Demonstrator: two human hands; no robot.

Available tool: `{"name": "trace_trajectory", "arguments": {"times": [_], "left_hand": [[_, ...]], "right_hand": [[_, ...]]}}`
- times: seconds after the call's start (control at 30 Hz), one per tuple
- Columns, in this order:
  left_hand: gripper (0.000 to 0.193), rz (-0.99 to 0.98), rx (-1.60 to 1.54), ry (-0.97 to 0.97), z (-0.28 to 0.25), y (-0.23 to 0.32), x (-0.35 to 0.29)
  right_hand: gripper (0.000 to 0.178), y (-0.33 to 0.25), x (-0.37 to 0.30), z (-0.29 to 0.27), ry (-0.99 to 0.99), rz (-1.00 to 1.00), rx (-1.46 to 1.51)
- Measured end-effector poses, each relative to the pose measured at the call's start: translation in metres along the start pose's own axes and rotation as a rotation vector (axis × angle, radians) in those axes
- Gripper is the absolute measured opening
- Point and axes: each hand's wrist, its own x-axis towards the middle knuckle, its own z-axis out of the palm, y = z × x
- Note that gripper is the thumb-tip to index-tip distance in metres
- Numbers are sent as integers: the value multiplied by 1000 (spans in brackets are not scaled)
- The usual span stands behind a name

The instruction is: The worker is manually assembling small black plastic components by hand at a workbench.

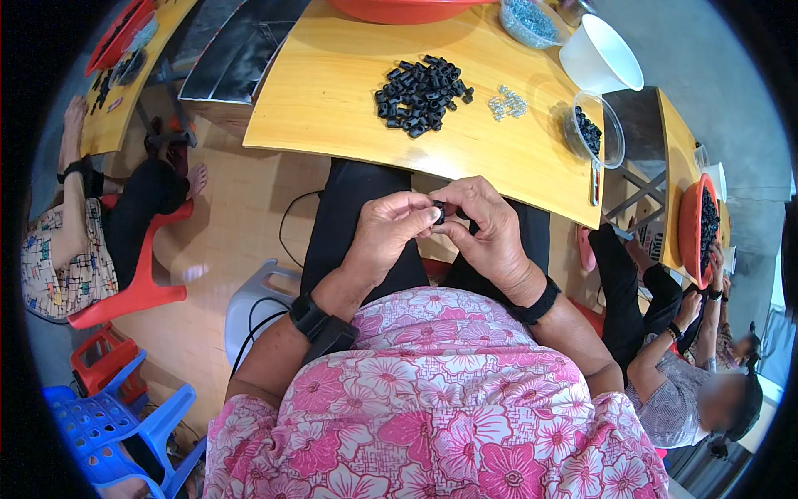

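My left hand (384, 231) and my right hand (485, 229) meet over my lap, just in front of the table's near edge. Between the fingertips of both is a small black plastic piece (440, 214), mostly covered by the fingers. Thumb and index finger are pinched on each side. On the yellow table (316, 91) ahead lies a heap of similar black plastic pieces (420, 96). To its right is a small scatter of clear, shiny bits (508, 103). A clear round tub (613, 133) with more black pieces stands near the right edge.
A white bucket (600, 54), a bowl of bluish clear bits (532, 23) and a red basin (399, 8) are at the far side. A slim tool (595, 185) lies by the right corner. People sit at tables left and right. A blue chair (125, 432) stands lower left.
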Motion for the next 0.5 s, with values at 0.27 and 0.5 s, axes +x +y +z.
{"name": "trace_trajectory", "arguments": {"times": [0.27, 0.5], "left_hand": [[12, -10, 27, 1, 1, 1, -3], [10, -7, 31, -58, -4, -1, -3]], "right_hand": [[39, -2, -4, -1, -3, -19, -35], [39, 0, -5, -1, -22, -101, -126]]}}
